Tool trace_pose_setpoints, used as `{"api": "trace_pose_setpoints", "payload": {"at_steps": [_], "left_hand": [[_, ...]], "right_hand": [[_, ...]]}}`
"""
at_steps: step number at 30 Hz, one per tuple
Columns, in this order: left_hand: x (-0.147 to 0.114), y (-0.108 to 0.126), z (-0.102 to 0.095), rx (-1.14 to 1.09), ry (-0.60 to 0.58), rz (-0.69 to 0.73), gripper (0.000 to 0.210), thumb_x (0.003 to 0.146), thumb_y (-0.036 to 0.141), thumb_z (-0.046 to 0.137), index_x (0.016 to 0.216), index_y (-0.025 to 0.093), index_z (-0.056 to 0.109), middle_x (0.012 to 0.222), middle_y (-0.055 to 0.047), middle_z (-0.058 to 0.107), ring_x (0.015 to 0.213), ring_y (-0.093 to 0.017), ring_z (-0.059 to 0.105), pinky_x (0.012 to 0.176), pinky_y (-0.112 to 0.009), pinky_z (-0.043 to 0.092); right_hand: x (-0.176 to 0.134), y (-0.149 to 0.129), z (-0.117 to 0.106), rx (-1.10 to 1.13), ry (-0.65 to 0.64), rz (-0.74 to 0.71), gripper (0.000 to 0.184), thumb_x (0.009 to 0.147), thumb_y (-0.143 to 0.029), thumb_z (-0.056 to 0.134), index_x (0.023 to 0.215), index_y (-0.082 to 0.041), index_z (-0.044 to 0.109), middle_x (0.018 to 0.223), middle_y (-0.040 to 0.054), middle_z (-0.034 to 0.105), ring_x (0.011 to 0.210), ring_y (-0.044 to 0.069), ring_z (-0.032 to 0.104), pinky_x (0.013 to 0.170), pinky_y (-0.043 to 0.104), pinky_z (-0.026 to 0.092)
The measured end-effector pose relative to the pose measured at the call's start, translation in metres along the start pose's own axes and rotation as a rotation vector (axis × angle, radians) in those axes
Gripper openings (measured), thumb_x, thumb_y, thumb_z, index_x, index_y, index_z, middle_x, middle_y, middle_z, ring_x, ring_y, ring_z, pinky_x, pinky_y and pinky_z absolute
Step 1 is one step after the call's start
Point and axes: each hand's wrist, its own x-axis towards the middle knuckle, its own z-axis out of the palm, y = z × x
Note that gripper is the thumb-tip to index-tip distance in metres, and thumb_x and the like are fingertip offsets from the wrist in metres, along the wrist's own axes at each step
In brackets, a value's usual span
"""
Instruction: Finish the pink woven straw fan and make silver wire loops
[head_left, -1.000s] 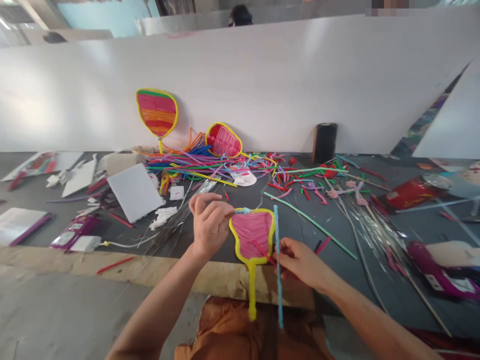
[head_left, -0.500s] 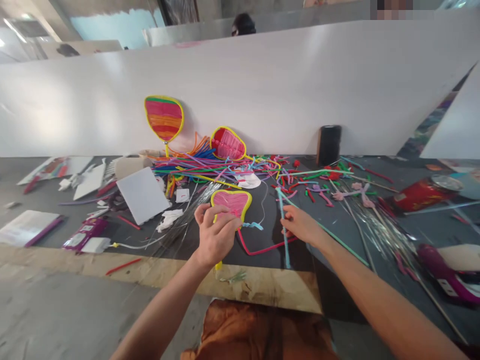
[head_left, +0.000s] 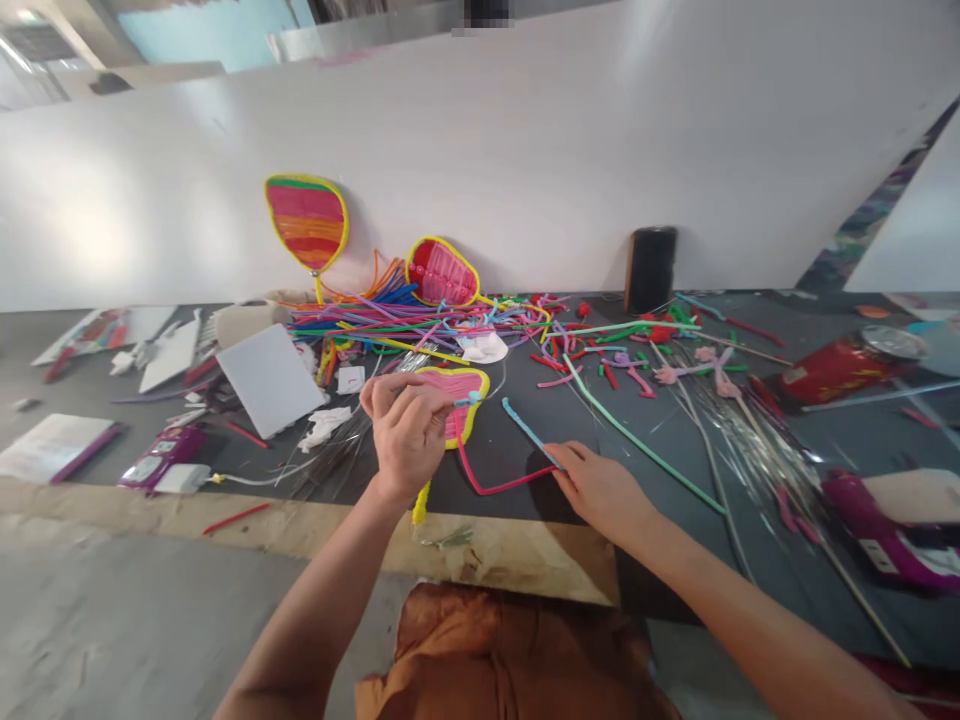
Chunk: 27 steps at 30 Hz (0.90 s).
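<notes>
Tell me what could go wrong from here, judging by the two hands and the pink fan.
The red stem runs from the pink fan to the right hand, so moving that hand might drag the fan.
The short light-blue twist pinched in the left hand is small and could slip free.
The longer light-blue stem in the right hand has its free end near the fan and might snag there.

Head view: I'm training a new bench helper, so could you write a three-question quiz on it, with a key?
1. Which hand holds the longer light-blue pipe cleaner?
2. True or false: in this view, the striped hand fan is left of the red can.
3. The rim of the pink hand fan nearest the hands is: A green, B yellow, C blue.

Key: 1. Right hand; 2. True; 3. B.
</notes>
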Motion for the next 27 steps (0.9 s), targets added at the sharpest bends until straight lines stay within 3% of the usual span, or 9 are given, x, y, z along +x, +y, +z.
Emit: {"api": "trace_pose_setpoints", "payload": {"at_steps": [6, 8, 10, 12, 15, 17, 20, 23, 27], "left_hand": [[-0.002, -0.004, -0.010, 0.009, -0.018, -0.009, 0.010, 0.082, 0.022, 0.060, 0.071, 0.022, 0.060, 0.066, 0.000, 0.065, 0.087, -0.020, 0.056, 0.085, -0.040, 0.034], [-0.005, -0.005, -0.011, 0.009, -0.020, -0.020, 0.010, 0.081, 0.022, 0.061, 0.071, 0.022, 0.060, 0.065, 0.000, 0.065, 0.087, -0.020, 0.056, 0.086, -0.040, 0.034], [-0.008, -0.007, -0.009, 0.001, -0.022, -0.034, 0.009, 0.079, 0.023, 0.063, 0.071, 0.022, 0.060, 0.066, 0.000, 0.065, 0.088, -0.021, 0.056, 0.086, -0.040, 0.034], [-0.010, -0.007, -0.005, -0.015, -0.020, -0.048, 0.008, 0.079, 0.023, 0.063, 0.071, 0.022, 0.060, 0.066, 0.000, 0.065, 0.088, -0.021, 0.056, 0.086, -0.040, 0.034], [-0.010, -0.004, 0.001, -0.041, -0.023, -0.071, 0.010, 0.079, 0.023, 0.063, 0.070, 0.022, 0.060, 0.066, 0.000, 0.065, 0.088, -0.021, 0.057, 0.085, -0.039, 0.035], [-0.009, -0.002, 0.003, -0.055, -0.030, -0.081, 0.011, 0.080, 0.024, 0.062, 0.069, 0.022, 0.060, 0.067, -0.001, 0.064, 0.088, -0.021, 0.057, 0.085, -0.039, 0.035], [-0.008, 0.000, 0.005, -0.086, -0.018, -0.076, 0.010, 0.079, 0.023, 0.062, 0.069, 0.022, 0.060, 0.066, -0.001, 0.063, 0.087, -0.021, 0.058, 0.084, -0.040, 0.036], [-0.010, -0.001, 0.005, -0.119, 0.001, -0.053, 0.007, 0.078, 0.022, 0.064, 0.072, 0.023, 0.061, 0.066, -0.001, 0.063, 0.086, -0.022, 0.057, 0.083, -0.040, 0.037], [-0.016, -0.003, 0.005, -0.120, -0.003, -0.050, 0.006, 0.077, 0.022, 0.065, 0.073, 0.023, 0.061, 0.066, -0.002, 0.063, 0.087, -0.022, 0.057, 0.083, -0.040, 0.037]], "right_hand": [[0.008, 0.003, -0.010, -0.155, -0.093, 0.049, 0.035, 0.086, -0.013, 0.039, 0.119, -0.019, 0.051, 0.103, 0.0103, 0.065, 0.076, 0.019, 0.066, 0.059, 0.025, 0.043], [0.003, 0.020, -0.023, -0.129, -0.028, 0.170, 0.035, 0.085, -0.014, 0.042, 0.118, -0.020, 0.052, 0.104, 0.0110, 0.065, 0.077, 0.020, 0.066, 0.061, 0.027, 0.044], [-0.003, 0.045, -0.041, -0.074, 0.133, 0.376, 0.038, 0.084, -0.017, 0.045, 0.122, -0.017, 0.050, 0.103, 0.0137, 0.066, 0.078, 0.023, 0.066, 0.062, 0.030, 0.046], [-0.006, 0.068, -0.060, 0.109, 0.227, 0.507, 0.041, 0.081, -0.022, 0.050, 0.122, -0.018, 0.050, 0.091, 0.0106, 0.068, 0.068, 0.022, 0.064, 0.061, 0.033, 0.049], [-0.007, 0.091, -0.081, 0.769, 0.352, 0.624, 0.029, 0.080, -0.021, 0.051, 0.108, -0.020, 0.056, 0.078, 0.0030, 0.065, 0.055, 0.014, 0.060, 0.056, 0.029, 0.052], [-0.004, 0.097, -0.087, 1.182, 0.441, 0.631, 0.015, 0.076, -0.018, 0.057, 0.091, -0.019, 0.059, 0.073, -0.0003, 0.062, 0.056, 0.010, 0.060, 0.058, 0.023, 0.054], [0.001, 0.097, -0.088, 1.476, 0.483, 0.592, 0.012, 0.069, -0.016, 0.066, 0.077, -0.019, 0.057, 0.067, -0.0025, 0.059, 0.057, 0.008, 0.060, 0.059, 0.019, 0.055], [0.003, 0.095, -0.086, 1.551, 0.465, 0.567, 0.011, 0.070, -0.019, 0.066, 0.075, -0.020, 0.056, 0.067, -0.0020, 0.059, 0.060, 0.009, 0.061, 0.062, 0.022, 0.056], [0.002, 0.093, -0.088, 1.396, 0.470, 0.413, 0.010, 0.077, -0.030, 0.060, 0.076, -0.022, 0.053, 0.073, -0.0004, 0.060, 0.071, 0.014, 0.062, 0.072, 0.032, 0.055]]}}
